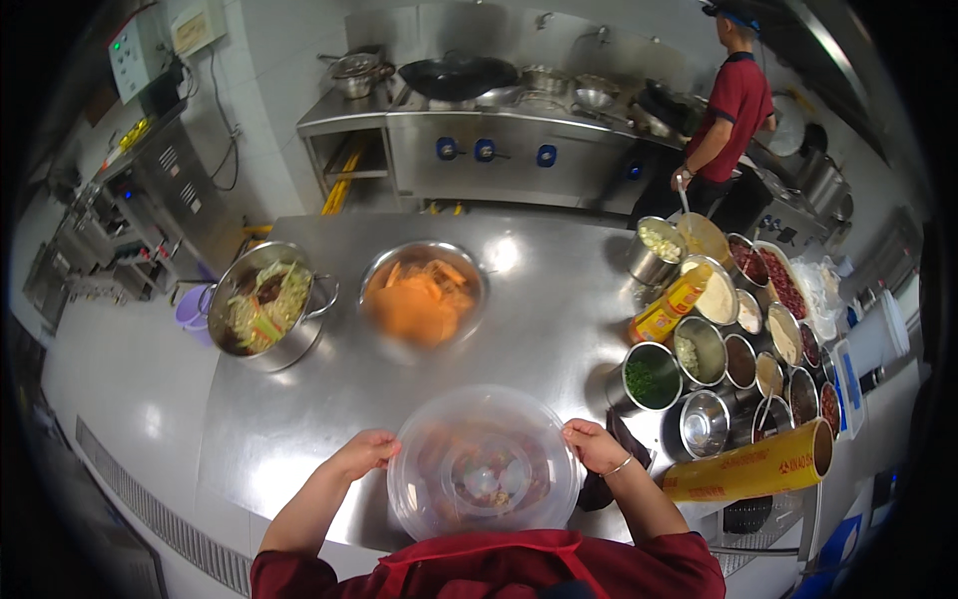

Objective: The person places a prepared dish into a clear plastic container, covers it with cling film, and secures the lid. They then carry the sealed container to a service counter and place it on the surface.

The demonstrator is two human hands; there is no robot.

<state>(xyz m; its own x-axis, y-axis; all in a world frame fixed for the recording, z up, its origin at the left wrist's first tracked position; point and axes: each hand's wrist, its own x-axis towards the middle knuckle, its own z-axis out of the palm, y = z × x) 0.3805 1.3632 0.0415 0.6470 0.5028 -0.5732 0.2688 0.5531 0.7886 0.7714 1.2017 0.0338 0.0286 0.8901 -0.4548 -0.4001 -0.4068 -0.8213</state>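
My left hand [368,454] grips the left rim of a round translucent plastic lid or basin [484,419]. At its right rim my right hand [596,443], with a bracelet on the wrist, pinches the same piece. Blurred reddish and pale food shows through the plastic; what holds that food is hidden. Farther off on the steel worktable [539,329] stands a metal bowl [482,314] of orange slices, probably carrot. To its left is a two-handled steel pot [281,358] of chopped vegetables. A dark cloth [599,490] lies beside my right hand.
Several steel canisters of chopped ingredients crowd the right side, among them one of green herbs [641,380]. A yellow roll of film [748,464] and a yellow bottle [666,307] lie there. Beyond, a co-worker [737,112] stands by the wok range [509,157].
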